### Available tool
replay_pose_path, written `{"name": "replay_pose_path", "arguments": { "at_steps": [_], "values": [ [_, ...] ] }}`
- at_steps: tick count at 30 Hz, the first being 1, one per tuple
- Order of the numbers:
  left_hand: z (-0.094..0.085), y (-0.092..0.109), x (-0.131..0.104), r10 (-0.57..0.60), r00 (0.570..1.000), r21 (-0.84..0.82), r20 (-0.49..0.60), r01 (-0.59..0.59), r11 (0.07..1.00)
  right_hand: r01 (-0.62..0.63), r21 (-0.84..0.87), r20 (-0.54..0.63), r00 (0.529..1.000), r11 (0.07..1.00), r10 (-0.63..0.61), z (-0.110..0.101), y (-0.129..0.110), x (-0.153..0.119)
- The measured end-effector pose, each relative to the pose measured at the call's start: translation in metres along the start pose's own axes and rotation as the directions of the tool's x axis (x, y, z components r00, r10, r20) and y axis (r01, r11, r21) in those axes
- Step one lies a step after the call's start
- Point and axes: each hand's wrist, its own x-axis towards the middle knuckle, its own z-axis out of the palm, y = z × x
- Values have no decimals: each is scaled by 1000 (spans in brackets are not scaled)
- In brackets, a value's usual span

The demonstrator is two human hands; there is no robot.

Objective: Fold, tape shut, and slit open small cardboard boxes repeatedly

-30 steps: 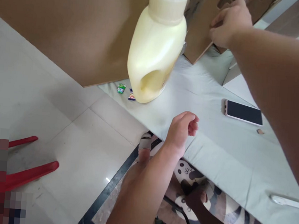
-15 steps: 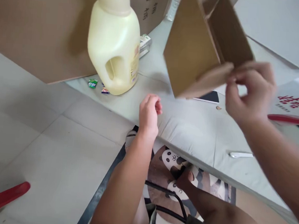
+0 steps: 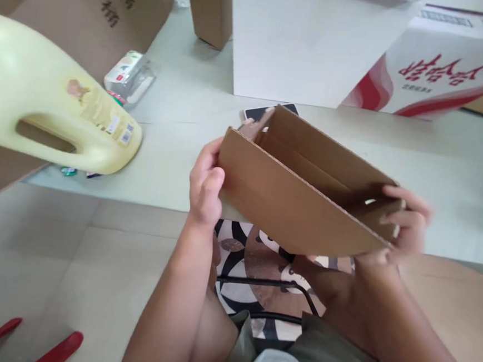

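Note:
A small brown cardboard box is held tilted over the front edge of the covered table, its open side facing up toward me. My left hand grips its left end, thumb on the near side. My right hand holds the right end, with fingers over the rim; it is slightly blurred. Behind the box, a dark flat phone-like object lies partly hidden on the table.
To the left stands a large cream-yellow jug, near a clear plastic pack and a big carton. At the back are a white box and a white-and-red carton. Red legs show at lower left.
The brown box has come down and toward me. My left hand, earlier off the box, now grips its left end. The view has turned right, showing more of the white cartons.

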Motion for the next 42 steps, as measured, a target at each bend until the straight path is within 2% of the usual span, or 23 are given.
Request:
{"name": "replay_pose_path", "arguments": {
  "at_steps": [1,2,3,5,8,11,13,16,19,21,24,26,28,31,35,39,42],
  "values": [
    [2,-6,1,31,1000,13,5,-31,999,110,56,-36,993,992,-109,2,6,-2],
    [4,-11,2,50,999,17,9,-50,999,167,97,-32,986,981,-164,3,10,-3],
    [8,-14,3,62,998,17,5,-62,998,168,134,8,985,977,-170,4,13,-4],
    [17,-18,4,77,997,9,3,-77,997,67,203,116,989,977,-92,5,16,-6],
    [34,-19,2,72,997,-12,-3,-72,997,-29,301,194,980,953,-31,1,22,-11],
    [46,-20,0,67,997,-50,-36,-68,996,-77,355,228,974,932,-7,-2,34,-19],
    [49,-21,0,96,994,-71,-61,-100,992,-68,395,249,968,916,-35,-3,41,-22],
    [49,-20,0,86,995,-21,-45,-87,996,-21,407,261,961,913,-94,-3,44,-20],
    [47,-19,-1,46,997,60,-54,-43,997,23,373,241,963,928,-121,-3,39,-15],
    [47,-18,-1,61,995,98,-77,-54,994,50,359,225,965,932,-138,-2,35,-14],
    [45,-17,1,152,986,161,-66,-140,977,-11,351,206,976,936,-65,2,30,-16],
    [44,-16,4,177,984,163,-11,-173,971,-92,383,205,979,919,13,6,27,-20],
    [43,-13,5,127,991,158,39,-131,979,-126,432,196,980,893,43,10,26,-23],
    [44,-9,2,66,997,189,47,-73,979,-57,468,158,987,882,-20,13,24,-24],
    [44,-6,-2,19,996,188,88,-36,982,1,436,165,983,900,-81,13,20,-21],
    [44,-5,-1,-29,991,202,131,2,979,13,371,79,996,929,-45,13,16,-18],
    [43,-5,0,-46,989,275,141,6,962,-1,356,118,992,935,-44,11,14,-17]
  ]
}}
